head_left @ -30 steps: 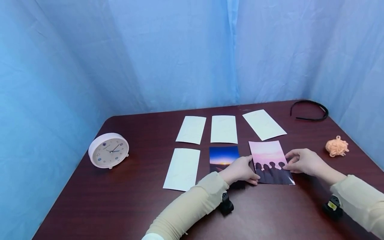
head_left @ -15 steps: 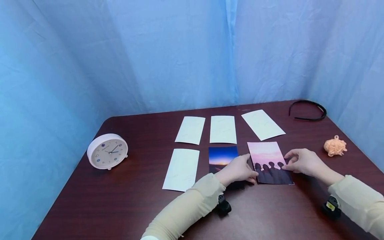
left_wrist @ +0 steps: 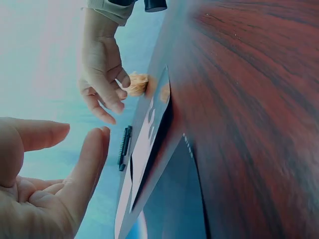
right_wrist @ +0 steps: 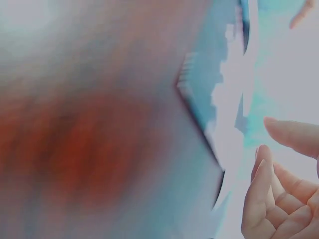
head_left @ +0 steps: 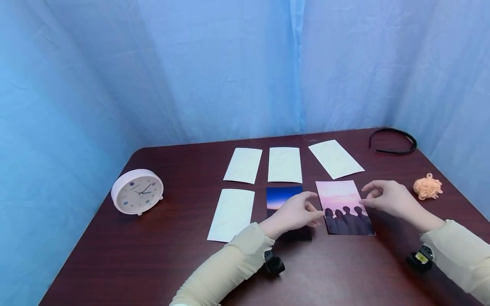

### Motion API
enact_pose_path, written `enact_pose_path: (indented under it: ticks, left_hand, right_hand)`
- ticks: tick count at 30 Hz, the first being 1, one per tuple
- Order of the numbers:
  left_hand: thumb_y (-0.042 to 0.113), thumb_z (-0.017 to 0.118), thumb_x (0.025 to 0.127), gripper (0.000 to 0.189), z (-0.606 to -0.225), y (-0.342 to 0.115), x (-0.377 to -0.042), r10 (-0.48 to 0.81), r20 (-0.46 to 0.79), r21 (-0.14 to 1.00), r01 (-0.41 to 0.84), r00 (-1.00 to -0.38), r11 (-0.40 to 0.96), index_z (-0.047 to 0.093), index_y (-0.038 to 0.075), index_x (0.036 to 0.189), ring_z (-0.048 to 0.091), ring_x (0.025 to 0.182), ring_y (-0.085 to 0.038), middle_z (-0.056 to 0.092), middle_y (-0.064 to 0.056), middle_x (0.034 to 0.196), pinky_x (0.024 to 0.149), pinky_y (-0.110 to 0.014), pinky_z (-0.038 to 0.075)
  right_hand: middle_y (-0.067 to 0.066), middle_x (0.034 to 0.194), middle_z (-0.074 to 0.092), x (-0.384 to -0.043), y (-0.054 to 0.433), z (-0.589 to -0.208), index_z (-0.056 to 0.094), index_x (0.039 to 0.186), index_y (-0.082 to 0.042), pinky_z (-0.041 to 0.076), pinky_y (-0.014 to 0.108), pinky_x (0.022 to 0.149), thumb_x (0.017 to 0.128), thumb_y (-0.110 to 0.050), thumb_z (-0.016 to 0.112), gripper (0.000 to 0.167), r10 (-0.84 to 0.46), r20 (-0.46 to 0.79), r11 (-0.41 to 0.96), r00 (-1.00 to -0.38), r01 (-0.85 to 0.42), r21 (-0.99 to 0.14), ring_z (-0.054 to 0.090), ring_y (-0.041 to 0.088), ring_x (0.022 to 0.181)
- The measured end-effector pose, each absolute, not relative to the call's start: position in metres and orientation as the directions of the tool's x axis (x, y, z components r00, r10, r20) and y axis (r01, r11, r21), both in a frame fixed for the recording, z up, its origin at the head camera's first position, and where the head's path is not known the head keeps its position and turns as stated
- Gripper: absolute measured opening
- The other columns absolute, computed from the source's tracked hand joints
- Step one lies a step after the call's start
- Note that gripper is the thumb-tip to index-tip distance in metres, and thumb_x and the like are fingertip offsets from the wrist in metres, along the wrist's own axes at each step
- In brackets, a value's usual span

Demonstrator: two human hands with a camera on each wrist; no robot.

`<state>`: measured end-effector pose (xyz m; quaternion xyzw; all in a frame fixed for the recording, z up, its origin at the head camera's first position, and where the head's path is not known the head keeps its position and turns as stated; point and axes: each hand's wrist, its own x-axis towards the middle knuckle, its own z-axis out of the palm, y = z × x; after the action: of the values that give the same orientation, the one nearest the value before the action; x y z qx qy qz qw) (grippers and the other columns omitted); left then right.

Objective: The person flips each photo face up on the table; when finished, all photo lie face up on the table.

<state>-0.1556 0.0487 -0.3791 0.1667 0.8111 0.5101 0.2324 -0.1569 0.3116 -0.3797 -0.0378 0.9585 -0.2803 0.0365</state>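
A photo print of a pink sky with dark silhouetted figures [head_left: 340,195] lies face up on the dark wooden table. Off its left edge hovers my left hand [head_left: 296,212], thumb and fingers apart with nothing between them, as the left wrist view also shows. That hand partly covers a second print, a blue sunset [head_left: 281,194]. My right hand [head_left: 390,199] is raised by the pink print's right edge, its fingers bent loosely. In the right wrist view a gap shows between the right thumb and fingertips [right_wrist: 263,154], and the print lies beyond them.
Three white cards, left [head_left: 243,165], middle [head_left: 285,165] and tilted right [head_left: 337,159], form a back row. Another white card [head_left: 231,214] lies front left. A round white clock [head_left: 139,193] stands far left; a peach yarn bundle [head_left: 427,187] and black headband [head_left: 412,144] lie right.
Both hands have let go of the pink print and lifted off its edges. The left hand has drawn back to the left; the right has risen slightly. The print stays in place.
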Motion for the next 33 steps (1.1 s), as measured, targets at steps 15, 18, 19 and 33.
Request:
enact_pose_path:
  ticks: [15, 18, 19, 33]
  left_hand:
    - [0.016, 0.059, 0.094, 0.043, -0.372, -0.014, -0.154, 0.507, 0.000, 0.935, 0.180, -0.862, 0.305, 0.048, 0.004, 0.134, 0.069, 0.087, -0.025, 0.065, -0.009, 0.093, 0.069, -0.020, 0.053]
    - [0.013, 0.058, 0.094, 0.039, -0.372, -0.028, -0.153, 0.486, 0.049, 0.928, 0.220, -0.873, 0.301, 0.051, 0.003, 0.130, 0.067, 0.088, -0.032, 0.065, -0.013, 0.093, 0.067, -0.019, 0.049]
    - [0.012, 0.058, 0.094, 0.038, -0.372, -0.033, -0.153, 0.479, 0.056, 0.928, 0.223, -0.876, 0.299, 0.051, 0.003, 0.130, 0.067, 0.088, -0.033, 0.065, -0.014, 0.093, 0.067, -0.019, 0.049]
    - [0.008, 0.060, 0.091, 0.035, -0.379, -0.106, -0.158, 0.367, 0.114, 0.881, 0.265, -0.923, 0.393, 0.054, 0.001, 0.125, 0.067, 0.085, -0.025, 0.067, -0.015, 0.093, 0.070, -0.023, 0.048]
  right_hand:
    - [0.007, 0.082, 0.067, -0.166, 0.235, -0.357, 0.065, 0.107, 0.002, 0.047, 0.028, 0.057, 0.080, -0.022, 0.075, 0.037, -0.199, 0.045, 0.752, -0.979, -0.182, -0.634, 0.060, 0.015, 0.070]
    - [0.006, 0.081, 0.066, -0.169, 0.216, -0.355, 0.066, 0.104, 0.001, 0.048, 0.028, 0.059, 0.079, -0.020, 0.075, 0.034, -0.238, 0.070, 0.719, -0.969, -0.225, -0.657, 0.061, 0.015, 0.071]
    - [0.005, 0.080, 0.066, -0.171, 0.210, -0.355, 0.066, 0.103, 0.000, 0.048, 0.028, 0.060, 0.079, -0.019, 0.075, 0.032, -0.248, 0.072, 0.708, -0.966, -0.232, -0.667, 0.060, 0.015, 0.071]
    - [0.002, 0.077, 0.065, -0.184, 0.137, -0.363, 0.067, 0.101, 0.001, 0.050, 0.028, 0.068, 0.079, -0.011, 0.074, 0.026, -0.382, 0.089, 0.585, -0.920, -0.315, -0.748, 0.061, 0.011, 0.071]
